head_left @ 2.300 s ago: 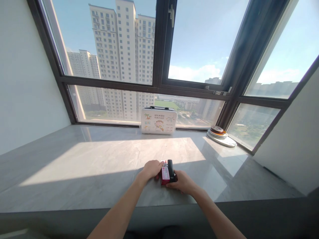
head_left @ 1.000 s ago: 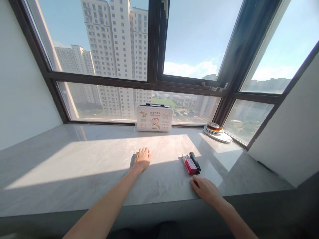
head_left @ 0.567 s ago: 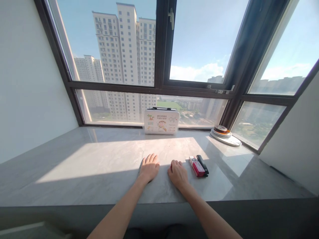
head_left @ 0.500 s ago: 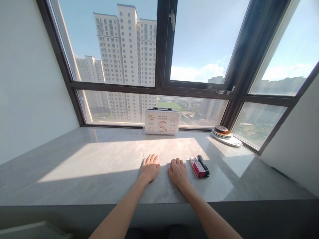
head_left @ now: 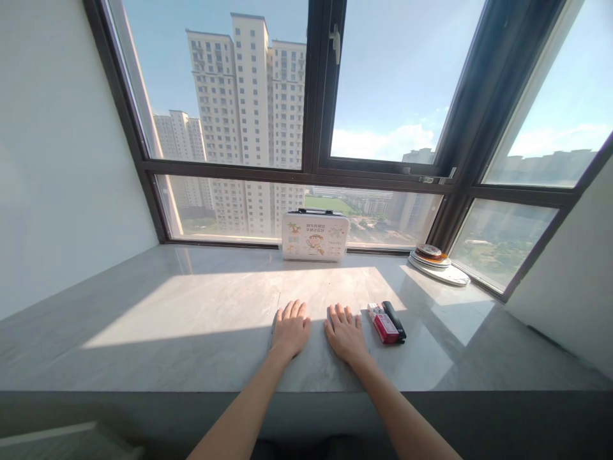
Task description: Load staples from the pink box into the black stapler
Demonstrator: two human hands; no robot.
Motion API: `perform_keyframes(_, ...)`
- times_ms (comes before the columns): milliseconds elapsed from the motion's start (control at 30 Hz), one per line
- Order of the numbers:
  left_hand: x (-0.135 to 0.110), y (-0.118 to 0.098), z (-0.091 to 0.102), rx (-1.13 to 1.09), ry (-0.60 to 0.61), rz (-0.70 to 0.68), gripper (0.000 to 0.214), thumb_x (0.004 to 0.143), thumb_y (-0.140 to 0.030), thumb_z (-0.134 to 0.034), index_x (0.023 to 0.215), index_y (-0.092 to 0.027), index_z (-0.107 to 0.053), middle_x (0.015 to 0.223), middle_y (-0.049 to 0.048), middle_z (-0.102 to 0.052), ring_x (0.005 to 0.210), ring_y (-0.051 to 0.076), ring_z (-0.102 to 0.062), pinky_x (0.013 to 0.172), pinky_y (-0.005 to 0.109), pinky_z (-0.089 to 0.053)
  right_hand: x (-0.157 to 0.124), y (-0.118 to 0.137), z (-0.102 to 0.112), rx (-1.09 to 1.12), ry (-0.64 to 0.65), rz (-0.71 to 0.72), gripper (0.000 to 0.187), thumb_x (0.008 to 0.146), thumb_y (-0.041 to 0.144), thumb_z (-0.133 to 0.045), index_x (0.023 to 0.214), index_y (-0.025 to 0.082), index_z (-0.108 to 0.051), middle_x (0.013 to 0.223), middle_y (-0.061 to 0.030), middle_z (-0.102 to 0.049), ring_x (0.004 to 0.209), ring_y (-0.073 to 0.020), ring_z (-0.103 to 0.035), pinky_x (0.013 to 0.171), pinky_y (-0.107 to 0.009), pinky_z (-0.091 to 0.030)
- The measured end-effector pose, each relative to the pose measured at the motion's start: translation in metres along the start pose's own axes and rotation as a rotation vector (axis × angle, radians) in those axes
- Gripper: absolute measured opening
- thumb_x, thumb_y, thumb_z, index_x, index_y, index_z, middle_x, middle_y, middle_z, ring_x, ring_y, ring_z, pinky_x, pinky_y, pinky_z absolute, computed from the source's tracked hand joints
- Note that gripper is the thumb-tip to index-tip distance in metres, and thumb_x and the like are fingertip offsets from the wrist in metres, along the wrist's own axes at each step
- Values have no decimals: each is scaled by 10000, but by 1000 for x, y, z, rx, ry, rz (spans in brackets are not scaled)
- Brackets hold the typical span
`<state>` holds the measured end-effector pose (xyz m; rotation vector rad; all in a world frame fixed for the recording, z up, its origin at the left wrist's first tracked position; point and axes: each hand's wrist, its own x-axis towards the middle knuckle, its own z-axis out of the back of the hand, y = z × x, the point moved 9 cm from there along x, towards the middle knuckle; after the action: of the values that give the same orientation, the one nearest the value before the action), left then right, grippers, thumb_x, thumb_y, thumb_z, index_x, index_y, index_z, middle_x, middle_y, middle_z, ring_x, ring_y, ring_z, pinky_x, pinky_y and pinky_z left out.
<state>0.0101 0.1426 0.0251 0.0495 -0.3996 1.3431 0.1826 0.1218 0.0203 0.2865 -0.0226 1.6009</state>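
Observation:
My left hand (head_left: pixel 291 328) lies flat, palm down, on the pale marble-look window ledge (head_left: pixel 182 313), its fingers stretched forward. A short way to its right, my right hand (head_left: pixel 345 332) rests palm down as well, with the fingers spread slightly. Neither hand shows anything held. Just right of my right hand lies a small red and white box (head_left: pixel 384 327). A black stapler (head_left: pixel 394 322) lies against that box on its far side from the hand.
Against the window at the back stands a white case (head_left: pixel 315 237) with cartoon prints and a dark handle. A stack of plates (head_left: pixel 443 271) sits in the right back corner. The ledge's front edge runs below my wrists, and a white wall (head_left: pixel 62 160) bounds the left.
The fingers of my right hand have straightened and spread a little on the ledge. My left hand stays flat. The whole view has shifted slightly.

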Motion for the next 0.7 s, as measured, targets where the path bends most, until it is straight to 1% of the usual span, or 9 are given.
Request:
perform_keyframes(233,-5,-2,0,6,-19,-11,567,1001,-442,-311,1537,-274,-387,1631,50,-335,1517,285,-222,1233,520,-115,-3,0,1,16,-29,11,611,1022,521,-269,1586,288,-296,1666,-79,-233,1532,-301,-133,1188,-535,-73)
perform_keyframes(367,-7,-2,1,10,-24,-13,563,1003,-444,-312,1535,-275,-387,1632,53,-332,1517,287,-223,1232,523,-119,-5,0,1,17,-16,4,608,1024,514,-265,1589,291,-290,1670,-71,-221,1535,-299,-117,1190,-531,-60)
perform_keyframes(700,-11,-1,1,25,-35,-13,560,1005,-460,-310,1529,-281,-399,1633,48,-330,1513,272,-238,1232,510,-151,-8,1,3,11,-28,0,607,1024,510,-260,1589,288,-291,1666,-68,-234,1532,-292,-128,1190,-515,-67)
